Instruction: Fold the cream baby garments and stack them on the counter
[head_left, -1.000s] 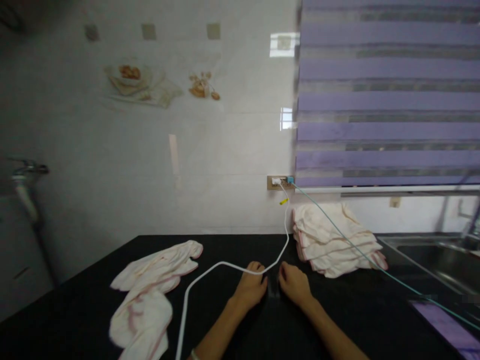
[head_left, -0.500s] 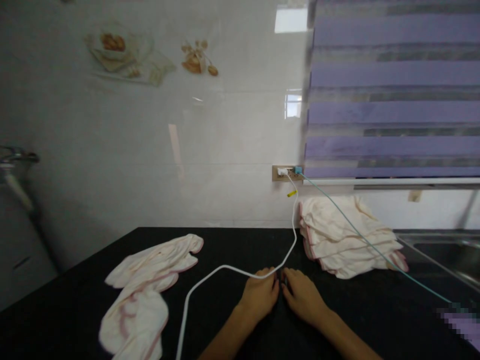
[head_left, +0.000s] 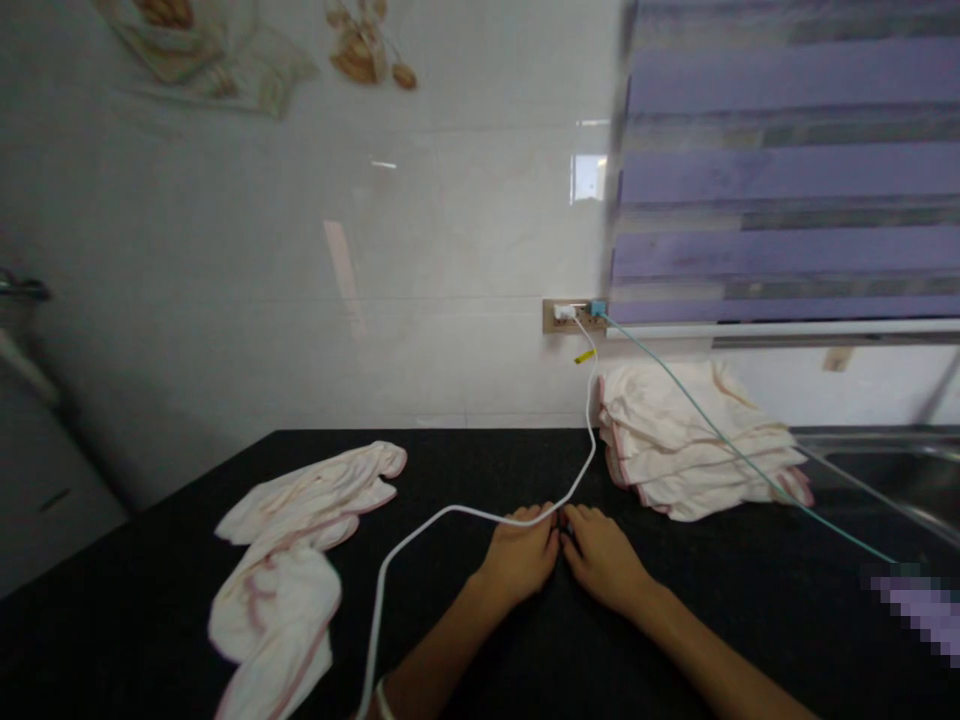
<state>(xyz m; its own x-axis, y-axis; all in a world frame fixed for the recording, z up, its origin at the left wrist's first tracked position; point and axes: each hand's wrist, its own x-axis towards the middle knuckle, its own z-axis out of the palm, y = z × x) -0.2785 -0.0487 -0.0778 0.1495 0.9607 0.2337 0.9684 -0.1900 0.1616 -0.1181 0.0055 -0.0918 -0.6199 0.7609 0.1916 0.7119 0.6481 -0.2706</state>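
Note:
My left hand [head_left: 521, 550] rests on the black countertop [head_left: 465, 640] with its fingers curled in. A white cable [head_left: 416, 540] runs across the back of its fingers, and the hand does not grip it. Close beside it, my right hand [head_left: 606, 555] lies with fingers curled as well, thumbs facing each other across a narrow gap. I see nothing held in either hand, though the palms are hidden. To the left lies a crumpled white cloth with pink edging [head_left: 277, 600]. Behind and right of my hands is a stack of similar white cloths [head_left: 690, 445].
A wall socket [head_left: 574, 316] holds a white plug and a teal one. From it a teal cord [head_left: 697, 410] crosses over the cloth stack toward a blurred purple item [head_left: 926, 610]. At the right is a metal sink [head_left: 919, 470], below a purple striped blind [head_left: 780, 170].
The view has tilted down a little, so the wall and counter sit higher in the picture. My hands and the cloths stay in place on the counter.

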